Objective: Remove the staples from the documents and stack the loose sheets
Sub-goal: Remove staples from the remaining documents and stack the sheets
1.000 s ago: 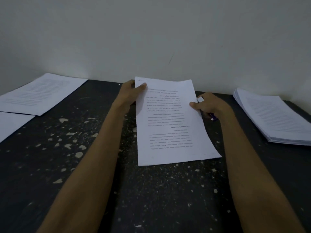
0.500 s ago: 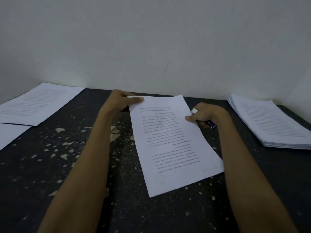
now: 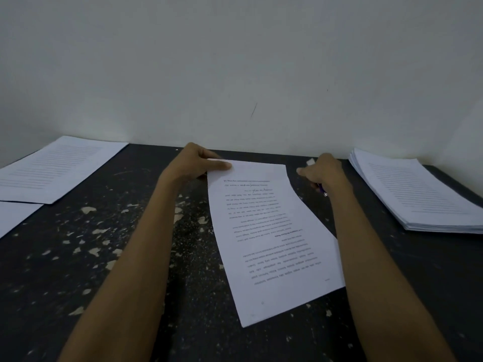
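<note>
A printed white document (image 3: 271,239) lies slanted on the dark table (image 3: 130,257), its text upside down to me. My left hand (image 3: 194,163) pinches its far left corner, thumb on top. My right hand (image 3: 322,173) is just off the sheet's far right edge and grips a small staple remover (image 3: 322,189) with a purple and white body, mostly hidden in my fist. I cannot see a staple.
A thick stack of printed sheets (image 3: 418,194) lies at the far right against the wall. Loose sheets (image 3: 55,168) lie at the far left, with another sheet (image 3: 13,215) nearer at the left edge. The tabletop is scuffed with pale flecks.
The document has swung so its near end points further right. My right hand has come off the sheet's right edge and moved away to the right. My left hand keeps its hold.
</note>
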